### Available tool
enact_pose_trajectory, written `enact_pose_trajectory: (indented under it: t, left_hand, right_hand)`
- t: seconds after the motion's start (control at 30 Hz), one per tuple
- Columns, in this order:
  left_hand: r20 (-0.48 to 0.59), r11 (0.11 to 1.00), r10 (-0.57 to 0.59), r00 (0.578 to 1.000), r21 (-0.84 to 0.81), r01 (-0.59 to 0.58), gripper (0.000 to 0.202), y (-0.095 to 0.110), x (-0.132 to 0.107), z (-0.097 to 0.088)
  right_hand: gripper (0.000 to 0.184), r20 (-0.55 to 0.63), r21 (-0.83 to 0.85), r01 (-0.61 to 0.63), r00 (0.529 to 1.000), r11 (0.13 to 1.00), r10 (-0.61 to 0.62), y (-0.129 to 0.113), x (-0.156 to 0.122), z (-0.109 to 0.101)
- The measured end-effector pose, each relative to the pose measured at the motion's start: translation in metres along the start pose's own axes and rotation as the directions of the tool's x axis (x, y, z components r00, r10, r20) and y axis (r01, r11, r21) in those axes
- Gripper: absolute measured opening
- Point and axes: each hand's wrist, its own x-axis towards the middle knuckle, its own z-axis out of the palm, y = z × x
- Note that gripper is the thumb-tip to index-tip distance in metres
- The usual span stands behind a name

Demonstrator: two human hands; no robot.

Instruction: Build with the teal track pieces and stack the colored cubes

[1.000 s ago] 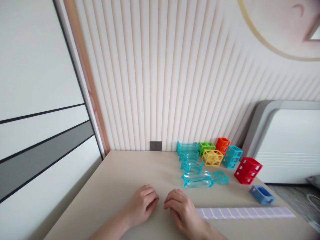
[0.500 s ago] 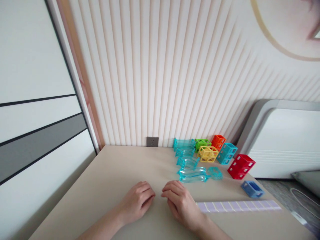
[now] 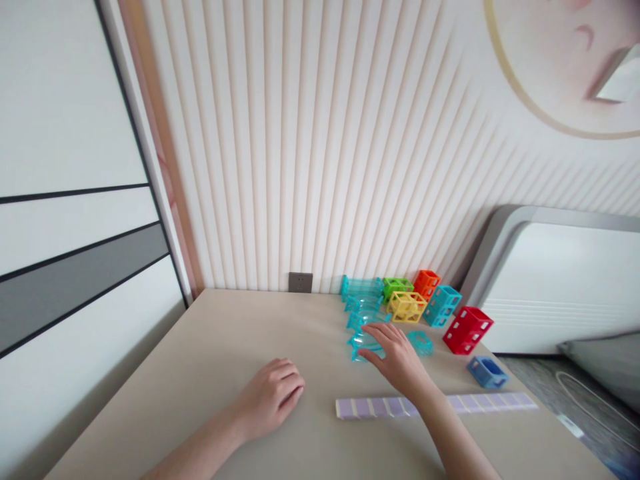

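My right hand reaches over the front wavy, clear teal plastic piece, thumb and fingers apart and nothing gripped. It covers part of that piece; contact cannot be made out. Behind it lie more clear teal pieces, with a straight one at the back. A small teal ring-like piece sits just right of the hand. My left hand rests on the table with its fingers curled in, no object showing in it.
Square frame blocks stand at the right: green, yellow, orange, turquoise, red and blue. A lilac segmented strip runs under my right forearm. A ribbed wall with a dark socket borders the table's back.
My right hand has moved forward and right from beside my left hand to the teal pieces, its fingers spreading. The left hand stays curled on the table. The view has shifted slightly right.
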Motion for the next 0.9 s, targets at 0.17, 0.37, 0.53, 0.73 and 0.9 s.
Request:
enact_pose_trajectory:
  t: [0.17,0.37,0.53,0.73,0.9]
  left_hand:
    - [-0.002,1.0,-0.013,1.0,0.015,0.013,0.02,-0.003,-0.001,0.002]
    - [-0.013,1.0,-0.02,1.0,0.013,0.02,0.02,-0.006,-0.001,0.003]
    - [-0.03,0.999,-0.04,0.999,0.015,0.04,0.018,-0.008,-0.002,0.003]
    - [-0.018,0.998,-0.062,0.998,0.021,0.062,0.017,-0.009,-0.002,0.004]
    - [0.001,0.995,-0.095,0.995,0.02,0.095,0.015,-0.008,-0.001,0.004]
  right_hand:
    - [0.031,-0.023,-0.001,-0.028,0.999,1.0,0.028,0.007,-0.001,-0.001]
    - [0.06,0.133,-0.016,-0.006,0.991,1.0,0.008,0.008,-0.008,0.0]
    - [0.047,0.146,-0.049,-0.014,0.989,0.999,0.021,0.01,-0.01,0.006]
    - [0.04,0.141,-0.082,0.024,0.99,0.996,-0.012,0.011,-0.007,0.01]
    - [0.038,0.132,-0.111,0.067,0.99,0.992,-0.052,0.006,-0.006,0.013]
